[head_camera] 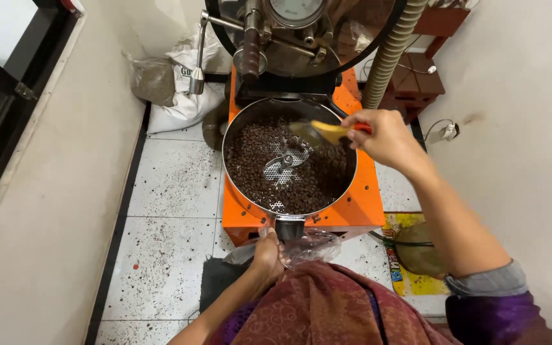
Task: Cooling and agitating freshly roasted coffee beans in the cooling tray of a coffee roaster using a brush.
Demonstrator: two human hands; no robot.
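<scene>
**Inspector A:** We record the right hand (pixel 388 137) closed around the orange handle of a brush (pixel 327 131), whose yellow head and blurred bristles reach out to the hand's left, over the roasted coffee beans (pixel 253 156). The beans lie in the round cooling tray (pixel 351 167) just below and left of that hand. The perforated floor shows bare around the stirring arm (pixel 282 163) at the middle.

**Inspector B:** Agreed. We note the left hand (pixel 268 252) low in the frame, fingers curled about the mouth of a clear plastic bag (pixel 311 246). The bag sits directly beneath the black discharge chute (pixel 289 227), which stands just above that hand at the tray's near edge.

**Inspector A:** We judge the step in hand to be sweeping beans across the tray toward the chute, with the bag held ready to receive them. Whether any beans lie in the bag we cannot tell.

**Inspector B:** By our judgement most of the charge is still in the tray. The next stroke calls for drawing the brush from the far rim toward the chute, bristles low against the perforated floor, while the left hand keeps the bag mouth tight under the outlet.

**Inspector A:** We add that scattered debris marks the white floor tiles (pixel 167 185) to the left of that hand, beside the orange machine base (pixel 362 204).
</scene>
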